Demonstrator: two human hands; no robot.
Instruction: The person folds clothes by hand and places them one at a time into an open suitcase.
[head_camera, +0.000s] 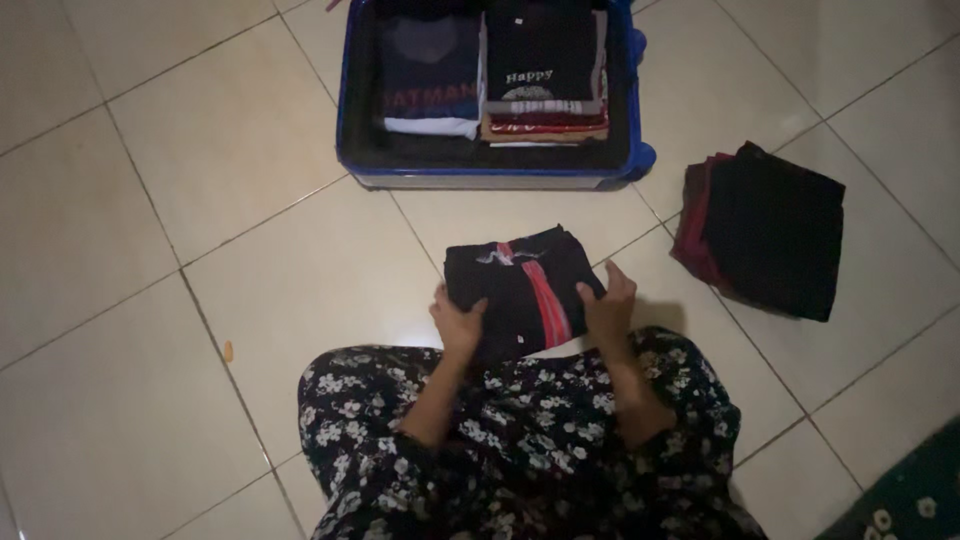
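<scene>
A folded black garment with a red stripe and a pale print (522, 290) lies on the pale glossy tiled floor (150, 250), just in front of the person's knees, which are covered in dark cloth with small white flowers (520, 450). The left hand (458, 325) presses against the garment's near left edge, its grip closed over the fabric with the fingers curled on the fold. The right hand (608, 305) clasps the garment's right edge, fingers spread flat on top and thumb tucked at the side, so both hands have hold of the same bundle. Beyond the garment, well apart from it, stands an open blue suitcase with a dark lining (360, 150); inside it sit two stacks of folded shirts, a navy-topped one (430, 75) on the left and a black-topped one (542, 70) touching it on the right. To the right of the garment, near it but apart, rests a separate pile of folded dark and maroon clothes (765, 230). A small orange scrap (228, 351) lies on the floor far to the garment's left.
</scene>
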